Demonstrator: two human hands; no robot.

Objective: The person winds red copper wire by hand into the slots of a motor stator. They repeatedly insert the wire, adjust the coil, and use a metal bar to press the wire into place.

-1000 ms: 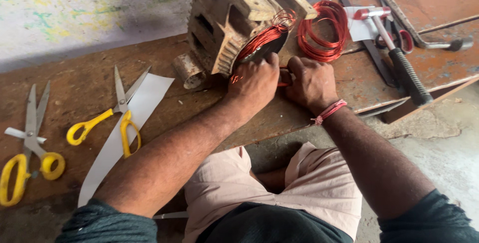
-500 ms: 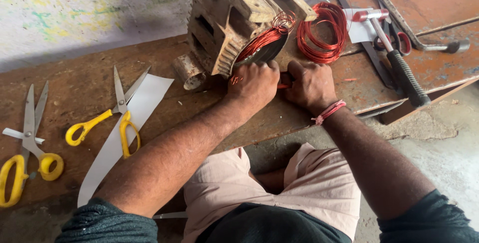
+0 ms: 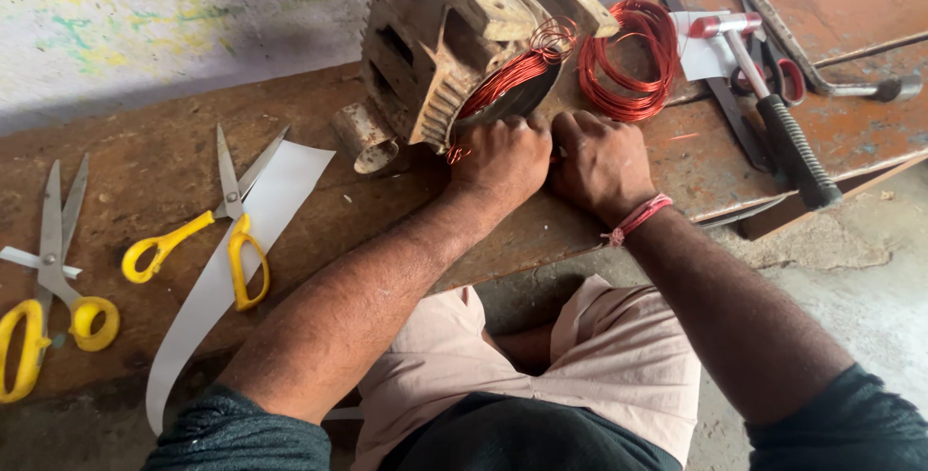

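I see my left hand [image 3: 503, 157] and right hand [image 3: 601, 164] fisted side by side on the worktop [image 3: 145, 171], pinching red wire [image 3: 512, 75] at twelve o'clock in the motor core [image 3: 454, 36]; left is nearer.

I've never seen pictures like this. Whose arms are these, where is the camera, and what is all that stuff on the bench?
The camera sits on a person's head and looks down, so the two arms are that person's own. Both bare hands, the left hand and the right hand, are closed side by side against a worn metal motor part with red wire wound into it. What the fingers pinch is hidden. Everything lies on a brown wooden bench. Beside the motor part is a loose coil of red wire. To the left lie two pairs of yellow-handled scissors and a strip of white paper. To the right lies a hammer with a black handle.
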